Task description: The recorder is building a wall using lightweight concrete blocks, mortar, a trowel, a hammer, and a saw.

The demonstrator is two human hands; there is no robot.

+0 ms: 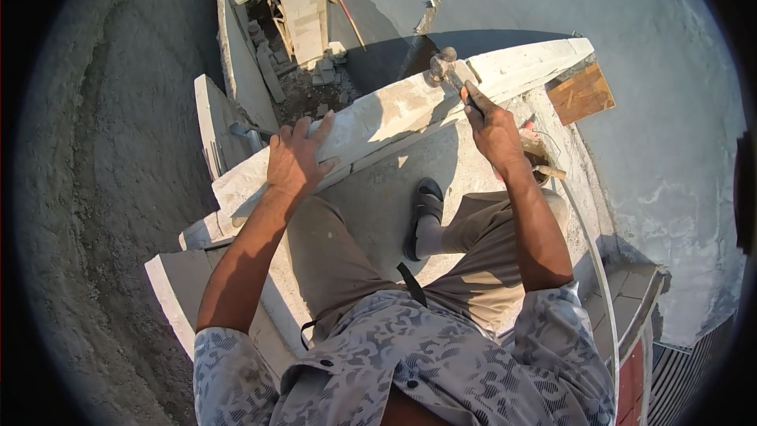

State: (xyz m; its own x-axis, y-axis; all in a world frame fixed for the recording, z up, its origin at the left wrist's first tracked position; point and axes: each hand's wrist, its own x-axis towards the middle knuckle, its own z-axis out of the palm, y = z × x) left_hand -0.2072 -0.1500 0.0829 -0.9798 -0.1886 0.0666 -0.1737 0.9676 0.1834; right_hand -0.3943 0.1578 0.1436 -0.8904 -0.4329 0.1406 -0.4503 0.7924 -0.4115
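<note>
A low wall of white blocks (378,122) runs across in front of me, rising toward the right. On its top, left of the middle, my left hand (296,159) rests with its fingers spread. My right hand (497,136) is closed round the black grip of a hammer (444,67). The hammer's dusty head is over the wall's top, close to a gap between two blocks; I cannot tell whether it touches.
Below the wall's far side is a drop with rubble (319,83) and more block walls (302,16). A plywood board (582,95) juts out at the right end. By my right forearm stands a bucket (540,159) with a wooden handle (550,172). A pale hose (591,256) runs down the right.
</note>
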